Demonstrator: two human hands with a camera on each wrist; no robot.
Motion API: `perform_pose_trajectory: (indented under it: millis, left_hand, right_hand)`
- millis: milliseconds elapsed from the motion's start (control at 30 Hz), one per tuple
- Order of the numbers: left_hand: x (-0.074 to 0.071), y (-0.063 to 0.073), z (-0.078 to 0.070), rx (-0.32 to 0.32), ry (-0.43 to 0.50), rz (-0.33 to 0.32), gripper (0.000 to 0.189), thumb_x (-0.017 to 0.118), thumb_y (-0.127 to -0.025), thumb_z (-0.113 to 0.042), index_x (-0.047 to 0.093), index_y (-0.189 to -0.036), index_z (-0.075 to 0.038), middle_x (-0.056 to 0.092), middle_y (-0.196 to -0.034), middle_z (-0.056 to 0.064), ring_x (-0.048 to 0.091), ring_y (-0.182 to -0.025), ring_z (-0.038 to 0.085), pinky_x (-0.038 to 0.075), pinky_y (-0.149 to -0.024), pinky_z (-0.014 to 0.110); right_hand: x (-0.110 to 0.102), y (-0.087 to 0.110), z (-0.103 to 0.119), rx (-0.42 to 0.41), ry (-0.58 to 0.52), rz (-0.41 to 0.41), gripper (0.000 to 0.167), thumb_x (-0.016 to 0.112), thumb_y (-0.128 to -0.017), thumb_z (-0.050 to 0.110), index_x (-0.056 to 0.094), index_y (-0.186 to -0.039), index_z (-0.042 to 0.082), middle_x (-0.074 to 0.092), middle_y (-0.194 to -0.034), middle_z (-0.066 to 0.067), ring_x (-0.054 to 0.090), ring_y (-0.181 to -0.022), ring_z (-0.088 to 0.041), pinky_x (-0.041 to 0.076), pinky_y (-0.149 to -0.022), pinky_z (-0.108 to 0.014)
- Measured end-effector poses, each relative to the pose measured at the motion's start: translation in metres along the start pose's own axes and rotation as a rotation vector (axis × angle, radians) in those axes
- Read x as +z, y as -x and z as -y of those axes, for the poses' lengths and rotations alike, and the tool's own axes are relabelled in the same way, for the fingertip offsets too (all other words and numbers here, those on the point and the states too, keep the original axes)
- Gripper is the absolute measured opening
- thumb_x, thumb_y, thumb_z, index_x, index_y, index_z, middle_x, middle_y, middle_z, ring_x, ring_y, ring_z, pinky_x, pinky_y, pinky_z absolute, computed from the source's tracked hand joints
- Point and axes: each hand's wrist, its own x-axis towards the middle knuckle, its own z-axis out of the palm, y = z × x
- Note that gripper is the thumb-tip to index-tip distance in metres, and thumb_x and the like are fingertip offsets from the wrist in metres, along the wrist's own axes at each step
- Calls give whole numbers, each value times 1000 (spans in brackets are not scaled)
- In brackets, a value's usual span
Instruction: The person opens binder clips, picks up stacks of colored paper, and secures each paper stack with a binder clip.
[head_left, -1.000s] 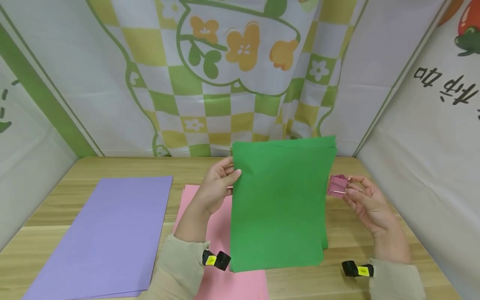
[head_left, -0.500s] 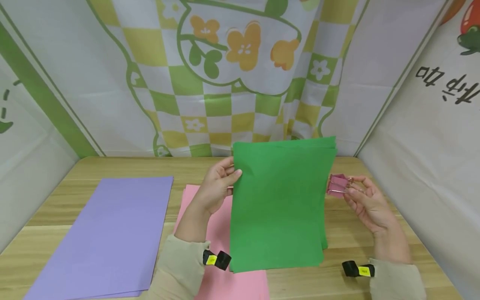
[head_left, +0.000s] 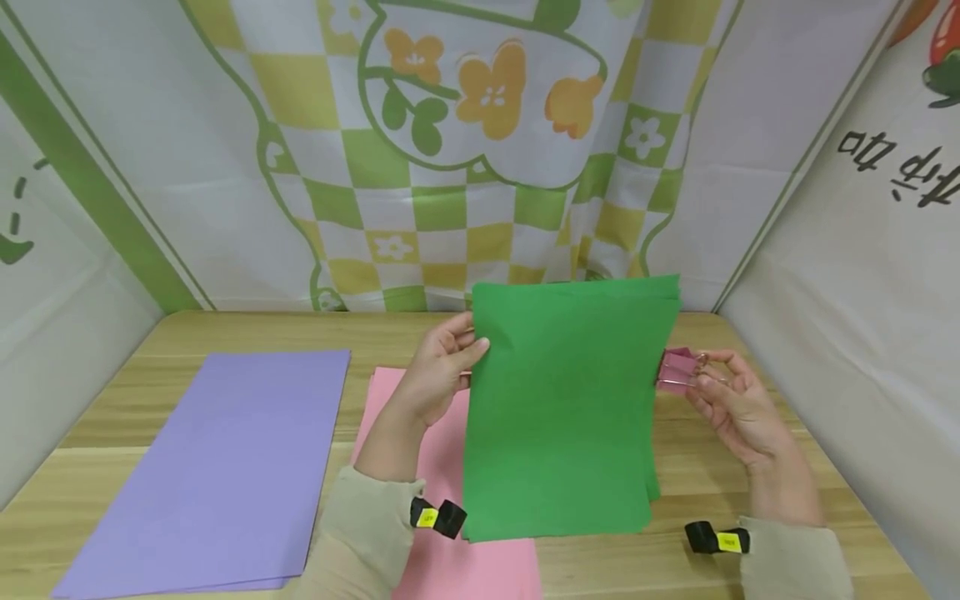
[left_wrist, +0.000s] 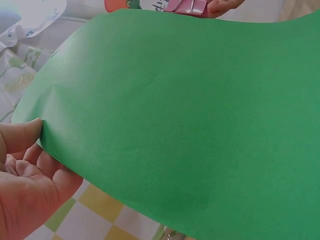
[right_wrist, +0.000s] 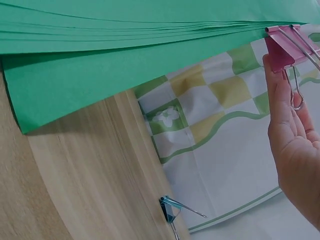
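My left hand (head_left: 437,367) pinches the left edge of a stack of green paper (head_left: 562,408), thumb in front and fingers behind. The stack is held up, tilted, above the table; its sheets fan apart at the lower right. My right hand (head_left: 738,408) pinches the wire handles of a pink binder clip (head_left: 677,372). The clip sits at the stack's right edge. In the right wrist view, the sheets come together at the mouth of the pink clip (right_wrist: 285,50); how deep it reaches over them is hidden.
Purple paper (head_left: 217,467) lies on the wooden table (head_left: 247,329) at the left. Pink paper (head_left: 465,571) lies partly under the raised green stack. A teal binder clip (right_wrist: 169,210) stands near the table's far edge in the right wrist view. Patterned cloth (head_left: 442,208) hangs behind.
Hands, green stack and pink clip keep nearly the same pose. In the head view everything has shifted slightly right together with the background.
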Motion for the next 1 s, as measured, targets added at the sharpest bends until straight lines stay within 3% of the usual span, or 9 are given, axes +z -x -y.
perform_pose_trajectory:
  millis: [1000]
  left_hand:
    - [4,-2,0,-11,23,-51,42,44,-103,1,44,-144,3,69,-96,-9,67,-75,6,57,-68,24]
  right_hand:
    - [10,-7,-9,12,36,59,33,40,-99,-13,52,-123,7,71,-120,-8,72,-104,-17,57,-89,-24]
